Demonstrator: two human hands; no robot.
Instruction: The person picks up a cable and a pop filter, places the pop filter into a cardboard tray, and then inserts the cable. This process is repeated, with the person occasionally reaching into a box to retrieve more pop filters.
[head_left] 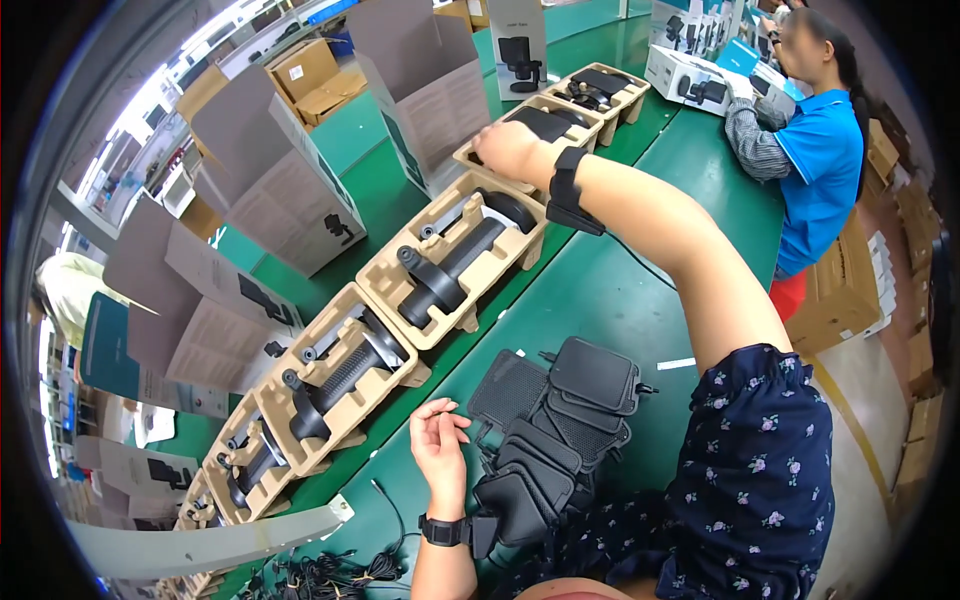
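My right hand (pixel 512 155) reaches across to the left end of a tan moulded tray (pixel 590 143). Its fingers curl down at that end, and what they hold, if anything, is hidden. A flat black mesh piece (pixel 541 123) lies in this tray beside the hand. My left hand (pixel 440 442) is empty above the green table, its fingers loosely bent and apart. Right of it is a pile of black mesh pieces with rounded corners (pixel 592 377). The nearer tray (pixel 400 335) carries a black cylindrical device with a bracket (pixel 440 275). Both wrists wear black straps.
More trays (pixel 275 405) run in a diagonal row down to the left. Opened grey-white boxes (pixel 290 190) stand behind them. Bundled black cables (pixel 335 575) and a curved pale metal bar (pixel 210 545) are at lower left. A co-worker in blue (pixel 825 180) handles boxes at upper right.
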